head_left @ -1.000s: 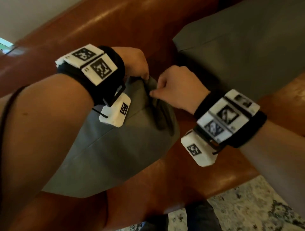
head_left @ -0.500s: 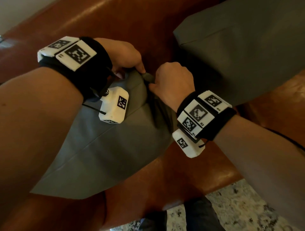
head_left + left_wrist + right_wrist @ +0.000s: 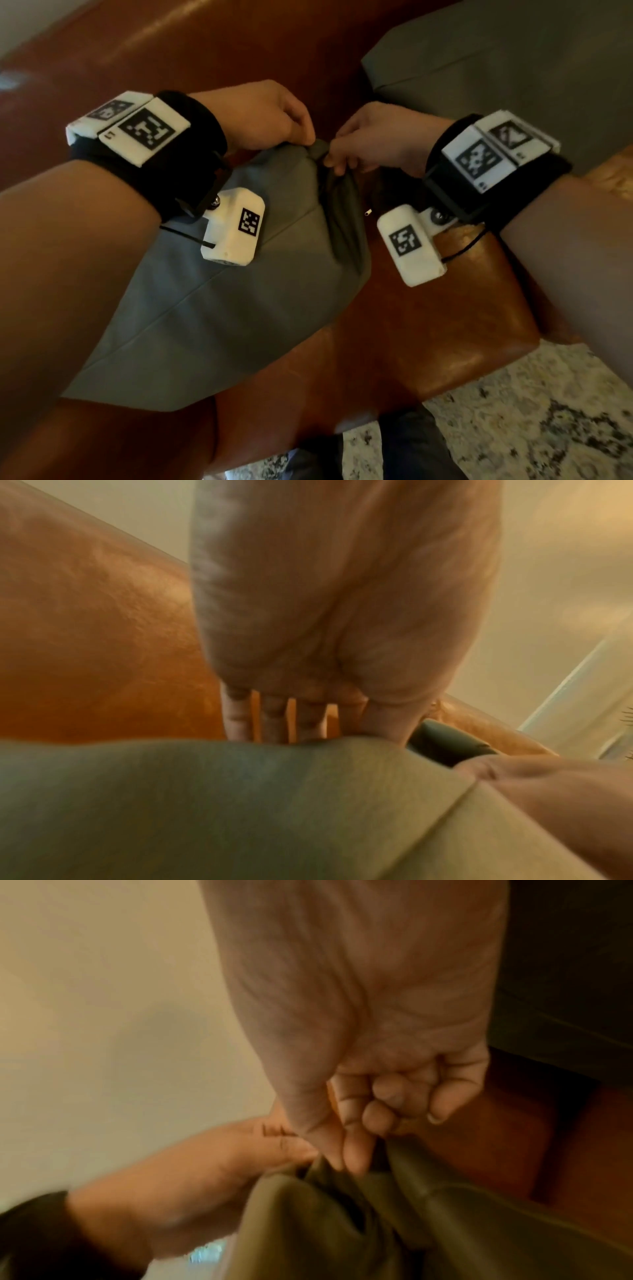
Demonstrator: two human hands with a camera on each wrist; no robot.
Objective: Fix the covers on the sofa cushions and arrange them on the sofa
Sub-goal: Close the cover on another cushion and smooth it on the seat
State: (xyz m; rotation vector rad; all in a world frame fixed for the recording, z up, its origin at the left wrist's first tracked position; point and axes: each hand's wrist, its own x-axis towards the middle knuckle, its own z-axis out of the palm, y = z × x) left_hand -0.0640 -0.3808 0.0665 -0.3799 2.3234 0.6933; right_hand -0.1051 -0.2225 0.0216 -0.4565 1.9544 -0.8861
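The left hand (image 3: 260,116) and right hand (image 3: 373,140) both pinch the cushion cover (image 3: 239,308) corner between them, bunching fabric to seat it squarely.

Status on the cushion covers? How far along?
Done, by the look of it: a second grey cushion lies covered on the brown sofa. In hand: the left hand and right hand each pinch the bunched cover at the top corner of the near cushion, which is on the seat. Left: close that corner, then arrange both.
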